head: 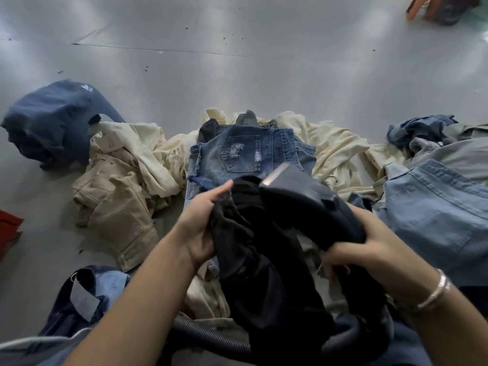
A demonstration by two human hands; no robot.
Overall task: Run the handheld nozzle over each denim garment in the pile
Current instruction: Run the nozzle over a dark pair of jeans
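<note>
Above the heap, our left hand [200, 223] grips a crumpled black denim garment [253, 249]; our right hand [369, 247] clasps the dark handheld nozzle [311, 207].

No readable text anywhere. Grey tag [84, 299] on dark denim at lower left: blank or too blurred. No brands, numbers, signs.

Ripped shorts [245, 157] atop the pile's middle, trousers [118, 207] left, jeans [438, 223] right, hose [211, 336] nearest.
</note>
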